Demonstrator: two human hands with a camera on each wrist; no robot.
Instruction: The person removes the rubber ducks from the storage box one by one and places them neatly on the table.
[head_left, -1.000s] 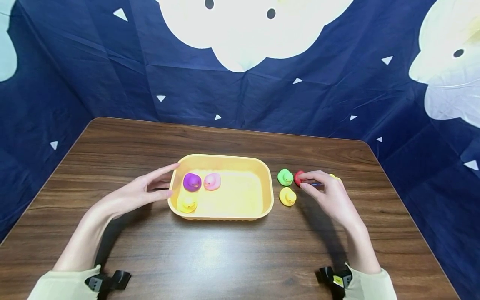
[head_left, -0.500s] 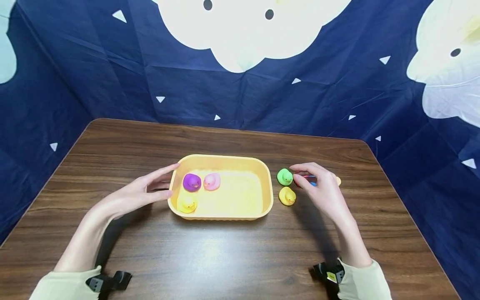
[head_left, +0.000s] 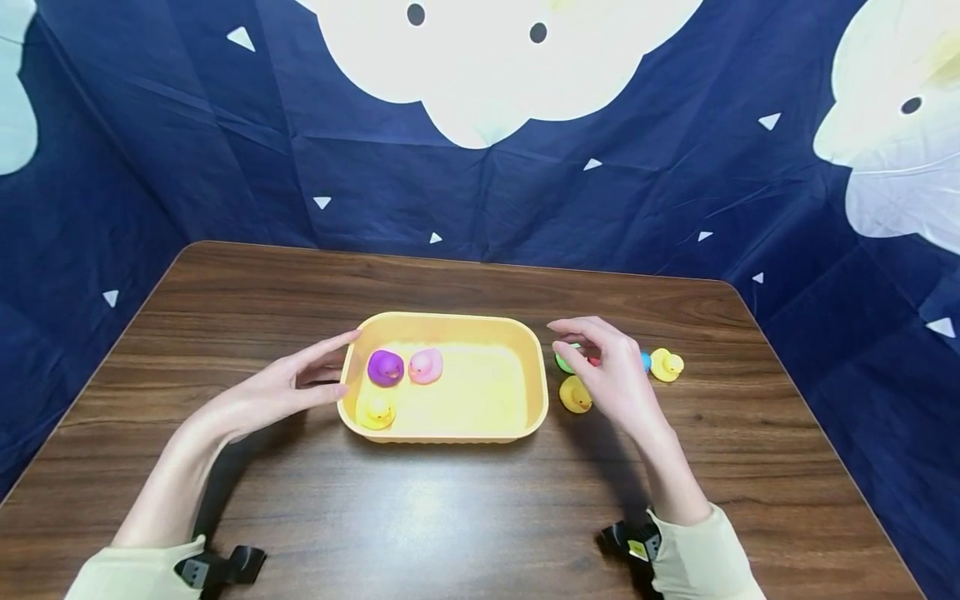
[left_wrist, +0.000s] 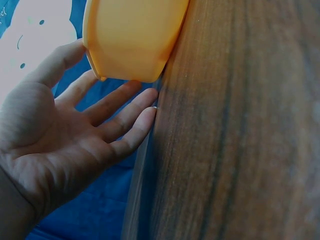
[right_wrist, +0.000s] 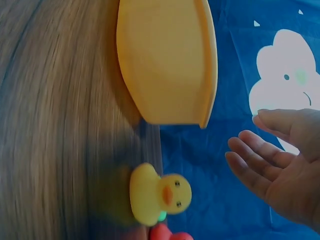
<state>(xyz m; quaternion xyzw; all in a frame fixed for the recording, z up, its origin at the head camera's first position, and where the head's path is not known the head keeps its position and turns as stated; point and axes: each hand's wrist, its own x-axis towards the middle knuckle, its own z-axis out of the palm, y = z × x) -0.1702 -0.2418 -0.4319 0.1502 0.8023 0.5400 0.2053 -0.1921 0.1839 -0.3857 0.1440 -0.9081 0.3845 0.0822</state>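
Observation:
A pale yellow plastic tub stands on the table with a purple duck, a pink duck and a yellow duck at its left side. My left hand touches the tub's left end with extended, spread fingers; the left wrist view shows the thumb at the rim. My right hand, holding nothing, hovers above the loose ducks right of the tub. It partly hides a green duck and a red duck. Just nearer lies another yellow duck.
Right of the right hand, a blue thing, mostly hidden, sits beside a further yellow duck. The wooden table ends in front of a dark blue curtain with white shapes.
My right hand has moved left from around the red duck toward the tub, covering part of the green duck and uncovering the far-right yellow one. My left hand and the tub stay put.

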